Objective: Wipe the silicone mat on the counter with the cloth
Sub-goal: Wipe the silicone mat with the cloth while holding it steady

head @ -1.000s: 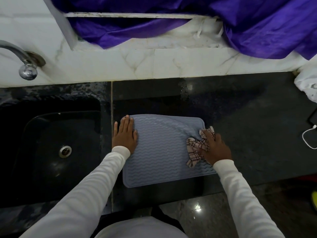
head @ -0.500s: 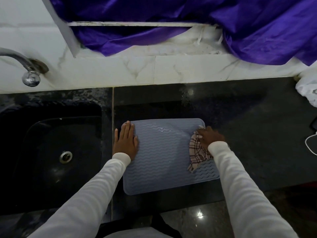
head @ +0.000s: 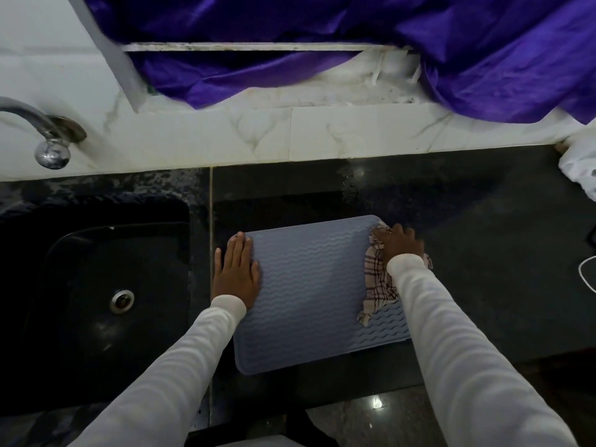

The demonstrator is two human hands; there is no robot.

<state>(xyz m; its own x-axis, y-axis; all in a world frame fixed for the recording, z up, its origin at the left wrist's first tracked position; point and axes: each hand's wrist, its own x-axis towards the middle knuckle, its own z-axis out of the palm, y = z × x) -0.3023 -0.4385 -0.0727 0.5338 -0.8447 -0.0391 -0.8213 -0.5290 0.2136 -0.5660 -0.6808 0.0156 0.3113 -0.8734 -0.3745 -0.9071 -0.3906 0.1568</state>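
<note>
My left hand [head: 236, 272] lies flat, fingers spread, on the silicone mat [head: 316, 291], its long axis running away from me, while my right hand [head: 401, 243] grips the checked cloth [head: 375, 285], half hidden by my sleeve [head: 451, 333].

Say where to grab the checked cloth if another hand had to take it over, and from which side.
Probably the loose tail of the checked cloth, coming from the near edge of the silicone mat. The far end is bunched under the right hand at the mat's far right corner; the tail lies free and flat. The left hand pins the mat's left edge.
</note>
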